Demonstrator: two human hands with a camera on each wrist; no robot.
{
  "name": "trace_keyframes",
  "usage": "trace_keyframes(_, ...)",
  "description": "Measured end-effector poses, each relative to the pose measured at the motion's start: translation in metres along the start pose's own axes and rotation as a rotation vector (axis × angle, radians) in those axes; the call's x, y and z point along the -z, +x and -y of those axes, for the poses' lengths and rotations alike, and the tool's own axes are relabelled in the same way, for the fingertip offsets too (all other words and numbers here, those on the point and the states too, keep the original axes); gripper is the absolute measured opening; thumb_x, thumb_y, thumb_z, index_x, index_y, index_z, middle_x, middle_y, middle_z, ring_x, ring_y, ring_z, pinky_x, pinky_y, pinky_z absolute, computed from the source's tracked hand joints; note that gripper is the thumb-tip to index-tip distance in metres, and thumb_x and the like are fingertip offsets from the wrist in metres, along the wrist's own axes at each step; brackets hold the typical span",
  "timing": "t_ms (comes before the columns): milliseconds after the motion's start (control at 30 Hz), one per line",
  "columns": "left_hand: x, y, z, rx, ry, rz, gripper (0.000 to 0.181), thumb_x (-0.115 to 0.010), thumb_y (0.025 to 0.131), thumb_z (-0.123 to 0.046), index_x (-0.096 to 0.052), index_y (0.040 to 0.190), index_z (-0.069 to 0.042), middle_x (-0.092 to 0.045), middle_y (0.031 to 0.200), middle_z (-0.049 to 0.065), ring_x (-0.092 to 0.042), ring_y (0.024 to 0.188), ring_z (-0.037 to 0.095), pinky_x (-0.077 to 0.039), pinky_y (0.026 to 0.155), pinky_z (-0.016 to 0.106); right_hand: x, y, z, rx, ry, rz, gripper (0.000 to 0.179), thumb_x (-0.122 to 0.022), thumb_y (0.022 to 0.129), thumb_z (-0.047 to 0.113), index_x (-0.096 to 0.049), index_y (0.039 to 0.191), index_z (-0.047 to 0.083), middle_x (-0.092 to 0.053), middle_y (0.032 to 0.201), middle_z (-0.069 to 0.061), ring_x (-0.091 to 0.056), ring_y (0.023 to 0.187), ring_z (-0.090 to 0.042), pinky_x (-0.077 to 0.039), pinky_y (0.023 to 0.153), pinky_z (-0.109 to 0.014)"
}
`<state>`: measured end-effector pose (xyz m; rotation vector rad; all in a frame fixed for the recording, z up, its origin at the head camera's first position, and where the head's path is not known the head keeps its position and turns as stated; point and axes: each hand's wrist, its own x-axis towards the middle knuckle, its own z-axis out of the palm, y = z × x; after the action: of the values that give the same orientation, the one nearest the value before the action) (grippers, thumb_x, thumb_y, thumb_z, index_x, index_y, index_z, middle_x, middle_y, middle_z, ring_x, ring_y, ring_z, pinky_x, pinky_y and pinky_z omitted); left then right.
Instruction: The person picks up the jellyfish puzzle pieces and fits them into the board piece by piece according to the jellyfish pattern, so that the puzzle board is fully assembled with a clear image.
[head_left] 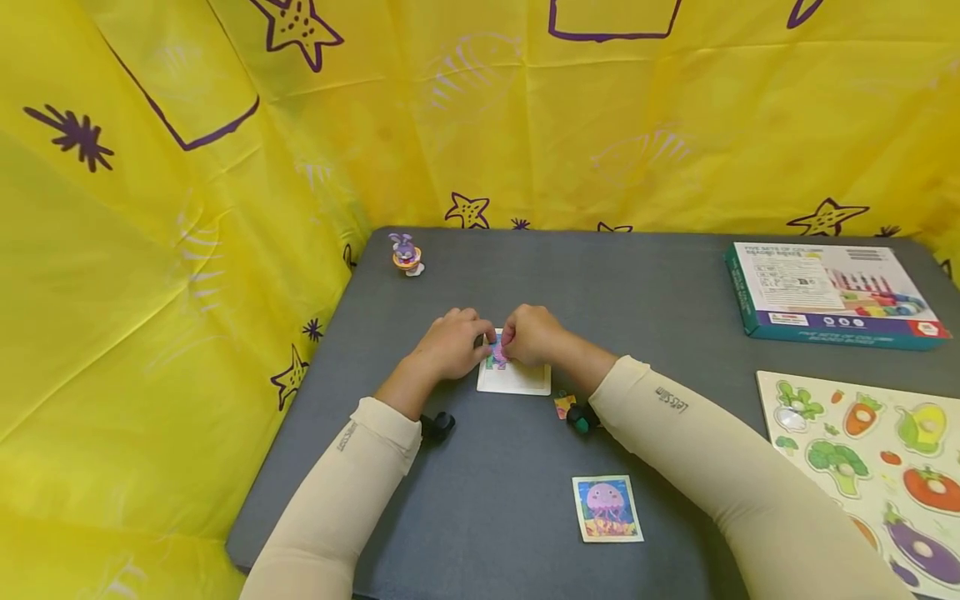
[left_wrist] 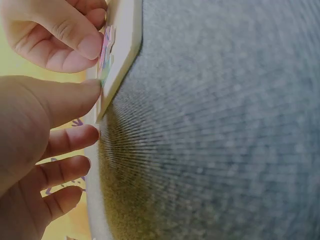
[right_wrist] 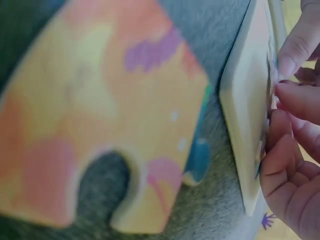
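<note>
A small pale puzzle tray (head_left: 516,382) lies mid-table, with jigsaw pieces (head_left: 495,360) in pink, green and blue in its left part. My right hand (head_left: 531,335) bends over it, thumb and fingers pinching a pink puzzle piece (left_wrist: 106,46) low at the tray surface. From the left side comes my left hand (head_left: 453,343); its thumb (left_wrist: 85,102) touches the green part of the pieces, and the other fingers are spread beyond the tray edge. Right of the tray, partly under the right wrist, lies a loose orange-yellow puzzle piece (right_wrist: 100,100). Fingers cover part of the picture.
A jellyfish picture card (head_left: 607,510) lies near the front. On the right are a vegetable puzzle board (head_left: 817,417) and a boxed toy set (head_left: 832,292). A purple rabbit figurine (head_left: 406,254) stands at the back left. Yellow patterned cloth (head_left: 480,108) hangs behind the table.
</note>
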<state>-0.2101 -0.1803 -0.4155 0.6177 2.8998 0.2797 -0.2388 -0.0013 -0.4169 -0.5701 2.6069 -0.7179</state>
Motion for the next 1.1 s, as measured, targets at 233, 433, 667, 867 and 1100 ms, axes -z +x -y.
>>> trace_keyframes(233,-0.001,0.004,-0.001,0.016,-0.012,0.008,0.015,-0.068,0.098,-0.026,-0.069,0.112,-0.021,-0.062,0.113,0.006,-0.054,0.108,0.028,-0.044,0.095,0.047,0.004,-0.001,-0.003,-0.014,-0.014,-0.007,0.010,-0.078,0.087,0.018,-0.075,0.079,0.014,-0.068,0.077,0.000,-0.059,0.078,-0.019,-0.044,0.059,-0.026)
trace_keyframes(433,-0.001,0.008,-0.004,0.015,0.018,0.008,0.015,-0.068,0.098,-0.026,-0.070,0.112,-0.021,-0.061,0.113,0.006,-0.053,0.109,0.028,-0.044,0.095,0.047,0.009,-0.003,-0.007,-0.008,-0.027,-0.033,0.007,-0.076,0.086,0.018,-0.073,0.081,0.015,-0.068,0.084,-0.002,-0.060,0.082,-0.022,-0.045,0.064,-0.029)
trace_keyframes(667,-0.001,0.008,-0.011,-0.041,0.018,0.018,0.024,-0.066,0.099,-0.028,-0.070,0.122,-0.022,-0.060,0.119,0.005,-0.053,0.111,0.027,-0.044,0.097,0.046,0.031,-0.028,-0.023,0.037,-0.110,-0.069,0.006,-0.074,0.092,0.021,-0.077,0.089,0.016,-0.069,0.088,-0.002,-0.060,0.085,-0.024,-0.047,0.075,-0.039)
trace_keyframes(867,0.001,0.009,-0.017,-0.125,-0.042,0.081,0.034,-0.066,0.100,-0.030,-0.068,0.133,-0.027,-0.059,0.129,0.005,-0.051,0.118,0.027,-0.041,0.103,0.047,0.055,-0.058,-0.051,0.041,-0.178,0.016,0.015,-0.078,0.089,0.018,-0.076,0.103,0.013,-0.071,0.102,-0.007,-0.063,0.097,-0.028,-0.050,0.088,-0.049)
trace_keyframes(1100,0.000,0.008,-0.016,-0.127,-0.026,0.103,0.036,-0.068,0.099,-0.027,-0.068,0.134,-0.027,-0.057,0.129,0.007,-0.051,0.117,0.027,-0.040,0.105,0.046,0.058,-0.082,-0.075,0.030,-0.224,0.105,0.038,-0.089,0.077,0.022,-0.070,0.106,0.010,-0.066,0.106,-0.011,-0.057,0.099,-0.029,-0.048,0.088,-0.047)
